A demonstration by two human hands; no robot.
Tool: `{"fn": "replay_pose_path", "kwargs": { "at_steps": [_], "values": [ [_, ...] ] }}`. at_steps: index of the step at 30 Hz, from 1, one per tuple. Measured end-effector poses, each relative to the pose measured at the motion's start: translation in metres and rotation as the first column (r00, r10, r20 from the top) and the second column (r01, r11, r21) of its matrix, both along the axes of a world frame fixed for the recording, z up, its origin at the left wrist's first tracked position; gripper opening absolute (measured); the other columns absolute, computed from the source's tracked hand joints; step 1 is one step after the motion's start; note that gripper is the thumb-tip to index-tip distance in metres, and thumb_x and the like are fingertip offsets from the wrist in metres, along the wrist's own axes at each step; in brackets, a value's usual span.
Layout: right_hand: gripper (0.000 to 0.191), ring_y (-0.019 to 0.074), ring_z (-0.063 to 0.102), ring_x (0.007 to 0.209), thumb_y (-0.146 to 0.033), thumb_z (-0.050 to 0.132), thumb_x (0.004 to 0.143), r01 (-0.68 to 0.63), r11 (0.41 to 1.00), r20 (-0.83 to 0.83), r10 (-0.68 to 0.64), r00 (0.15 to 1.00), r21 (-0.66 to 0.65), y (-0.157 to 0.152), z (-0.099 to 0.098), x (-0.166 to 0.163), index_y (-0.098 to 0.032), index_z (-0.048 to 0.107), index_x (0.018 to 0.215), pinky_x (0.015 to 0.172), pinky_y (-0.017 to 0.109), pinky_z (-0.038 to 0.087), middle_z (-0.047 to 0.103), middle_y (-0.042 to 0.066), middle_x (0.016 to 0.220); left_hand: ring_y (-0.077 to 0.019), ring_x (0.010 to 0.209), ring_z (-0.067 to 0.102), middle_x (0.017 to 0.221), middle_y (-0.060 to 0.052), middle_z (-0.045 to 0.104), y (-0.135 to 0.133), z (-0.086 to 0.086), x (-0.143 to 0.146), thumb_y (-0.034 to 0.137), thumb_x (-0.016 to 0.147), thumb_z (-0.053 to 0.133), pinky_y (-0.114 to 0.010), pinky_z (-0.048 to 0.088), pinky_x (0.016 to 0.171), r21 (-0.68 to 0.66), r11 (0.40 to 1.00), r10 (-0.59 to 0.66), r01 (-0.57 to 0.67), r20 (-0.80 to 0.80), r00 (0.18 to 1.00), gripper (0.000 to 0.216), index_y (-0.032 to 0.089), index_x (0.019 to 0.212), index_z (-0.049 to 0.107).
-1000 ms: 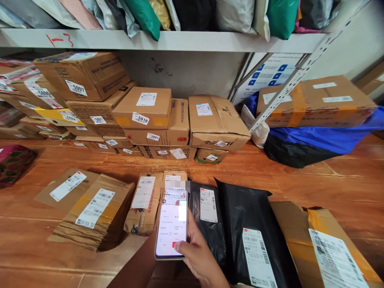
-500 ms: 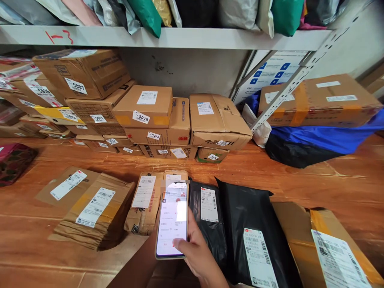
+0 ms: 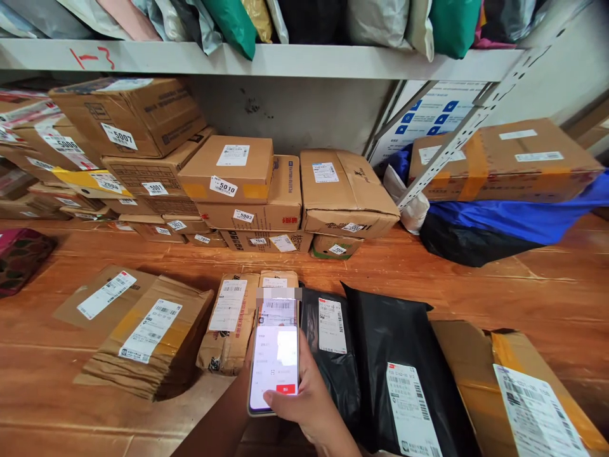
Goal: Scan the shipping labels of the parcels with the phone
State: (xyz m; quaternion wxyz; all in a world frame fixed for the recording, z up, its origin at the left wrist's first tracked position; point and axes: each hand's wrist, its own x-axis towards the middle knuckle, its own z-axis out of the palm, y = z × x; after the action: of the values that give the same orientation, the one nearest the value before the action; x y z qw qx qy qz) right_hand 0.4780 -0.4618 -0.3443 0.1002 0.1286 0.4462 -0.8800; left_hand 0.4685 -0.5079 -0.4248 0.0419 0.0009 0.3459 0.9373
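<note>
A smartphone [image 3: 273,362] with a lit screen is held upright in front of me, between both hands. My right hand [image 3: 311,397] wraps its right edge, the thumb lying on the lower screen beside a red button. My left hand [image 3: 243,374] supports it from the left and behind; its fingers are mostly hidden by the phone. Beyond the phone's top stands a labelled brown parcel [image 3: 280,278], with another brown parcel [image 3: 228,343] left of it. Just right of the phone lies a black plastic mailer [image 3: 328,371], then a larger black mailer [image 3: 390,336].
Left on the wooden floor [image 3: 57,343] lies a crumpled brown package [image 3: 166,343]. A taped carton [image 3: 469,362] is at lower right. Numbered boxes [image 3: 228,171] are stacked under a white shelf [image 3: 309,61] full of bagged parcels. A slotted metal post [image 3: 442,155] slants down at right.
My right thumb has shifted left and slightly down across the phone screen. The screen has changed, with a red button now plain near its bottom. The parcels have stayed put.
</note>
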Motion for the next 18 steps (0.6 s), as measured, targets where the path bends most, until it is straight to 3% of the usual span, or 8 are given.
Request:
{"fn": "replay_pose_path", "kwargs": {
  "at_steps": [3, 8, 12, 14, 18],
  "values": [
    [0.084, 0.0223, 0.057, 0.090, -0.016, 0.073, 0.053, 0.011, 1.000, -0.015, -0.010, 1.000, 0.027, 0.000, 0.004, 0.000, -0.025, 0.037, 0.128, 0.068, 0.030, 0.040, 0.065, 0.007, 0.116, -0.0150, 0.125, 0.050, 0.132, 0.006, 0.054, 0.008, -0.004, 0.000, 0.043, 0.048, 0.065, -0.006, 0.040, 0.086, 0.214, 0.976, 0.032, -0.028, -0.019, 0.999, 0.083, 0.027, 0.127, 0.049],
    [0.082, 0.0165, 0.052, 0.076, -0.013, 0.073, 0.053, 0.016, 1.000, -0.009, -0.016, 1.000, 0.020, 0.001, 0.004, -0.001, -0.024, 0.039, 0.128, 0.066, 0.027, 0.038, 0.066, 0.003, 0.102, -0.0138, 0.118, 0.057, 0.126, 0.002, 0.059, 0.018, -0.004, 0.001, 0.036, 0.047, 0.064, -0.010, 0.044, 0.086, 0.376, 0.924, 0.050, -0.067, 0.055, 0.997, 0.089, 0.024, 0.133, 0.044],
    [0.080, 0.0153, 0.051, 0.073, -0.011, 0.072, 0.052, 0.013, 1.000, -0.096, -0.012, 0.995, 0.018, 0.001, -0.005, -0.003, -0.025, 0.041, 0.125, 0.062, 0.025, 0.036, 0.065, 0.002, 0.101, -0.0063, 0.113, 0.058, 0.122, 0.004, 0.061, 0.027, 0.005, -0.003, 0.036, 0.045, 0.069, -0.003, 0.038, 0.087, 0.577, 0.813, 0.090, -0.076, 0.005, 0.996, 0.091, 0.024, 0.132, 0.043],
    [0.080, 0.0162, 0.052, 0.077, -0.009, 0.071, 0.051, 0.010, 1.000, -0.119, -0.011, 0.993, -0.005, 0.001, -0.007, -0.003, -0.025, 0.041, 0.123, 0.065, 0.025, 0.037, 0.066, 0.002, 0.104, -0.0025, 0.111, 0.058, 0.121, 0.005, 0.061, 0.031, 0.010, -0.005, 0.035, 0.045, 0.070, 0.001, 0.032, 0.087, 0.619, 0.784, 0.100, -0.054, -0.041, 0.994, 0.086, 0.024, 0.127, 0.047],
    [0.082, 0.0164, 0.054, 0.081, -0.007, 0.072, 0.050, 0.006, 1.000, -0.084, -0.008, 0.996, -0.030, 0.002, -0.003, -0.003, -0.025, 0.039, 0.123, 0.068, 0.025, 0.039, 0.066, 0.002, 0.105, -0.0040, 0.112, 0.058, 0.117, 0.004, 0.063, 0.033, 0.010, -0.005, 0.036, 0.048, 0.067, 0.000, 0.034, 0.088, 0.582, 0.813, 0.090, -0.031, -0.073, 0.993, 0.072, 0.022, 0.117, 0.054]
  ]
}}
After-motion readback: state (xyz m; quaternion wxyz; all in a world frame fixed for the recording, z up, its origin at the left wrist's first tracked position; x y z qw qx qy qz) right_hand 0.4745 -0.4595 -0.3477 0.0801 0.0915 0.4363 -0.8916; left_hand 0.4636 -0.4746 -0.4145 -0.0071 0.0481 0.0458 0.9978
